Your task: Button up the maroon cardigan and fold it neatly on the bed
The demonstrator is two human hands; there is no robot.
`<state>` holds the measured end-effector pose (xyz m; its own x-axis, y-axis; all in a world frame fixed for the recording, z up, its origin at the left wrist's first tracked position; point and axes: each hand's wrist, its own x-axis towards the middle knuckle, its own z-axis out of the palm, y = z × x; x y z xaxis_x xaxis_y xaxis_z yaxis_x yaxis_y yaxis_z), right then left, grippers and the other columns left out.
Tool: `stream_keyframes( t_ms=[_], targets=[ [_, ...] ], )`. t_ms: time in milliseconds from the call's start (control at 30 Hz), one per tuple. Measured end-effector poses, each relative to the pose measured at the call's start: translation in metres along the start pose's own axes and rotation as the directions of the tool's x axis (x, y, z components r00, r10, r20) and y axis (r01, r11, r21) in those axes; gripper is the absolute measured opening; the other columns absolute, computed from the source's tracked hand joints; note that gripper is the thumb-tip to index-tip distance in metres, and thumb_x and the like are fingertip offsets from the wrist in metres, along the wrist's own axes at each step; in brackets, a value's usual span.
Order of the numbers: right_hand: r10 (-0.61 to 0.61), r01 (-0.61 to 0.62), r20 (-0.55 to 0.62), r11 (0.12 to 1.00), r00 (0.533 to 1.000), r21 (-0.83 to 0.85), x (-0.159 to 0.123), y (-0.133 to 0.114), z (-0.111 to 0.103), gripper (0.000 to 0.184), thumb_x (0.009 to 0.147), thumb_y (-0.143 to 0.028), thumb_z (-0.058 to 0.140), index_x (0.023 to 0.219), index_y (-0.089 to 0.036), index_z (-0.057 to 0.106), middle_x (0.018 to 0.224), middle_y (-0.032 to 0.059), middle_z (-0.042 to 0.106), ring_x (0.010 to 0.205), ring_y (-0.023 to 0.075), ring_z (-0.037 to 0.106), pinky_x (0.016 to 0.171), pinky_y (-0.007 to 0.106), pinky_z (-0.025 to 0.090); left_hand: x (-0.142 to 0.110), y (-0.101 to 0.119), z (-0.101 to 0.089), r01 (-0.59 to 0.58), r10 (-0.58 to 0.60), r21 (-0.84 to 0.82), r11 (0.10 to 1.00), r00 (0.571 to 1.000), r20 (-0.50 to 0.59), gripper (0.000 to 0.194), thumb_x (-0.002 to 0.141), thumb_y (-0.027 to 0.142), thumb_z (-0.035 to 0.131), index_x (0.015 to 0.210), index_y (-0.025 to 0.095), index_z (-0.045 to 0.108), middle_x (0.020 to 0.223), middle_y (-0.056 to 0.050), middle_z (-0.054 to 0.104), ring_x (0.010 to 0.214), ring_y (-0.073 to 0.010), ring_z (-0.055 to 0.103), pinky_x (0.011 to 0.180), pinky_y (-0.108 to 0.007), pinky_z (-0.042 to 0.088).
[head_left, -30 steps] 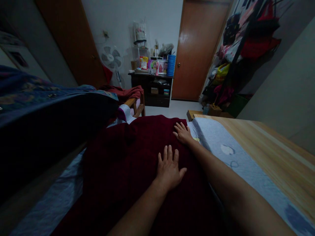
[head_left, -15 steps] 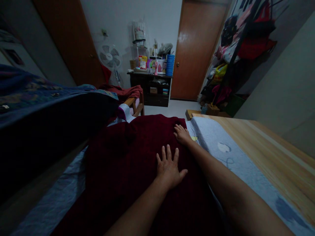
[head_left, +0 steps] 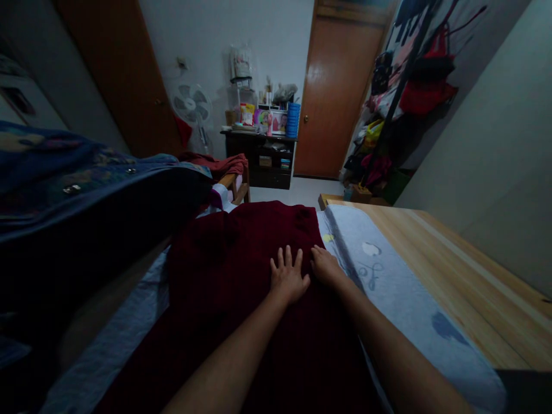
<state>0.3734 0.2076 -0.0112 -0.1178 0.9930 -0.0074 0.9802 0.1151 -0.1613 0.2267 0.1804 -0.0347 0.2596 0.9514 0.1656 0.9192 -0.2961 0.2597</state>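
Cloth (head_left: 228,270): maroon, beneath both hands, most of its width to their left, its far edge ahead of the fingertips
Long axis: seemingly lengthwise with the forearms, near to far
Left hand (head_left: 288,282): palm down, fingers fanned, gripping nothing, inward from the right border
Right hand (head_left: 325,266): nearer that border, fingers bent on the fabric; cannot tell whether they pinch it
Patterned bedding (head_left: 388,282): just right of the right hand
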Motion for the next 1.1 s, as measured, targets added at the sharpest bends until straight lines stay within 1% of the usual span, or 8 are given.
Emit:
stream_keyframes(
  t_ms=[233,367,433,533,600,700,933,1100],
  targets=[
    [0.028,0.002,-0.14,0.978,0.99,0.21,-0.062,-0.014,0.001,0.06,0.075,-0.013,0.055,0.134,-0.008,0.044,0.138,0.0189,0.047,0.13,0.0249,0.043,0.108,0.037,0.033,-0.001,-0.01,-0.012,0.023,-0.015,-0.174,0.984,0.999,0.049,0.069,0.082,0.034,0.056,0.146,0.027,0.031,0.157,-0.012,0.02,0.143,-0.0348,0.017,0.111,-0.055,0.019],
    [0.166,-0.089,-0.137,0.892,0.977,0.442,-0.098,-0.016,-0.005,0.063,0.076,-0.023,0.06,0.134,-0.007,0.042,0.133,0.0191,0.051,0.126,0.0248,0.048,0.107,0.037,0.035,-0.016,-0.028,-0.028,0.21,-0.211,-0.467,0.859,0.976,0.051,0.078,0.075,0.023,0.063,0.145,0.016,0.03,0.148,-0.019,0.034,0.137,-0.0301,0.034,0.11,-0.041,0.028],
    [0.222,-0.138,-0.084,0.816,0.972,0.561,-0.116,-0.017,-0.009,0.065,0.077,-0.03,0.061,0.135,-0.01,0.041,0.133,0.018,0.052,0.124,0.0254,0.05,0.105,0.038,0.038,-0.028,-0.035,-0.037,0.29,-0.321,-0.683,0.67,0.943,0.085,0.082,0.07,0.016,0.068,0.143,0.016,0.03,0.138,-0.019,0.046,0.129,-0.0284,0.044,0.108,-0.038,0.032],
    [0.261,-0.184,0.0,0.683,0.965,0.707,-0.142,-0.016,-0.011,0.064,0.078,-0.038,0.061,0.135,-0.016,0.042,0.127,0.0141,0.057,0.117,0.0253,0.056,0.099,0.039,0.044,-0.047,-0.037,-0.047,0.369,-0.445,-0.895,0.251,0.865,0.232,0.084,0.064,0.006,0.072,0.139,0.019,0.036,0.122,-0.015,0.059,0.113,-0.0251,0.058,0.102,-0.037,0.039],
    [0.278,-0.207,0.045,0.588,0.96,0.782,-0.157,-0.015,-0.008,0.06,0.079,-0.041,0.06,0.132,-0.018,0.045,0.117,0.0122,0.063,0.109,0.0252,0.061,0.092,0.039,0.048,-0.058,-0.033,-0.05,0.4,-0.479,-0.916,-0.013,0.802,0.357,0.08,0.062,0.002,0.072,0.134,0.02,0.041,0.115,-0.012,0.062,0.104,-0.0222,0.062,0.097,-0.035,0.043],
    [0.256,-0.22,0.105,0.476,0.961,0.852,-0.175,-0.013,-0.003,0.054,0.082,-0.043,0.055,0.131,-0.021,0.047,0.1,0.008,0.068,0.093,0.0233,0.066,0.08,0.036,0.053,-0.067,-0.026,-0.053,0.423,-0.444,-0.877,-0.228,0.756,0.48,0.061,0.066,0.003,0.07,0.121,0.019,0.051,0.107,-0.01,0.066,0.093,-0.0191,0.065,0.089,-0.033,0.049],
    [0.205,-0.18,0.123,0.287,0.971,0.941,-0.198,-0.018,-0.012,0.058,0.076,-0.036,0.057,0.13,-0.023,0.042,0.093,0.0032,0.065,0.084,0.0195,0.065,0.074,0.032,0.053,-0.057,-0.017,-0.067,0.552,-0.301,-0.76,-0.343,0.702,0.646,0.029,0.079,0.013,0.057,0.108,0.012,0.06,0.088,-0.011,0.07,0.072,-0.0206,0.068,0.073,-0.037,0.058],
    [0.206,-0.125,0.059,0.324,0.977,0.938,-0.206,-0.014,-0.01,0.056,0.075,-0.035,0.057,0.127,-0.02,0.042,0.088,0.0024,0.062,0.08,0.0186,0.064,0.07,0.031,0.054,-0.035,-0.016,-0.072,0.543,-0.338,-0.782,-0.305,0.706,0.622,0.053,0.074,0.007,0.063,0.125,0.015,0.051,0.099,-0.011,0.069,0.076,-0.0201,0.068,0.076,-0.038,0.057]
  ],
)
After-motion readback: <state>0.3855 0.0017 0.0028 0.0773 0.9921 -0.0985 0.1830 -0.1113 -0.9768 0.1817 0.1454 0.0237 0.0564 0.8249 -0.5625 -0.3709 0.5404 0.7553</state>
